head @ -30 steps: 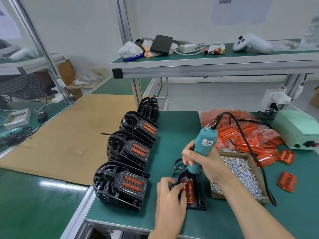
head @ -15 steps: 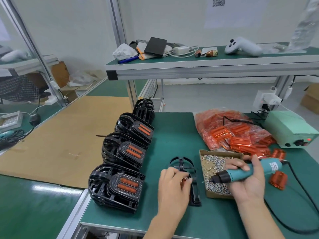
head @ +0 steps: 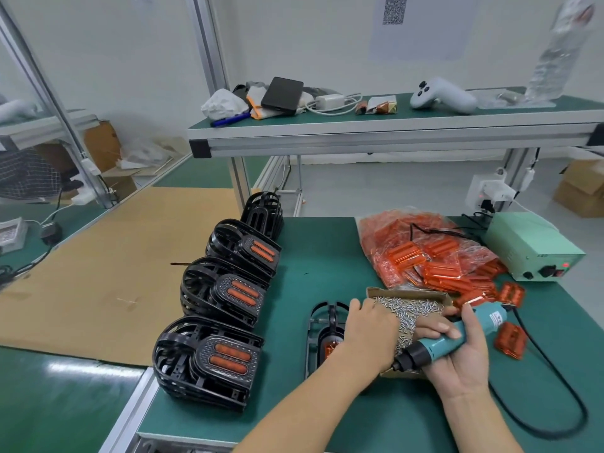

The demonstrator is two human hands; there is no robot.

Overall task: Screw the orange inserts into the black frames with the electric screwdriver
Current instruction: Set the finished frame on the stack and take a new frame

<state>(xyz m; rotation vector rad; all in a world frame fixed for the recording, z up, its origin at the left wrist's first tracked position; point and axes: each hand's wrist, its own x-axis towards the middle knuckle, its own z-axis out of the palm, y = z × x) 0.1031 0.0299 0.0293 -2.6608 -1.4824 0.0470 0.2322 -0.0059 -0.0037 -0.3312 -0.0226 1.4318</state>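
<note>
Green matting covers the worktop [head: 327, 256]. One black frame [head: 322, 325] lies flat near the front edge, an orange insert [head: 329, 349] seated in it, partly hidden by the left forearm.

Left hand [head: 371, 333]: reaches across the frame into the cardboard box of screws [head: 411, 308]; its fingers are bent down among the screws, tips hidden, so I cannot tell if they hold one.

Right hand [head: 457, 358]: palm up, fingers and thumb curled round the teal electric screwdriver [head: 457, 338]. The tool lies nearly level over the box, black chuck end pointing left toward the left wrist, cable [head: 539, 420] looping off to the right.

Left of the frame: three stacks of assembled frames [head: 209, 358] with orange inserts showing, in a row running away from the front edge, and one stack of bare frames [head: 263, 214] behind them.

Behind the box: clear bag of orange inserts [head: 425, 253], several loose inserts [head: 510, 341] beside the right hand. Pale green power unit [head: 529, 246] at far right.
</note>
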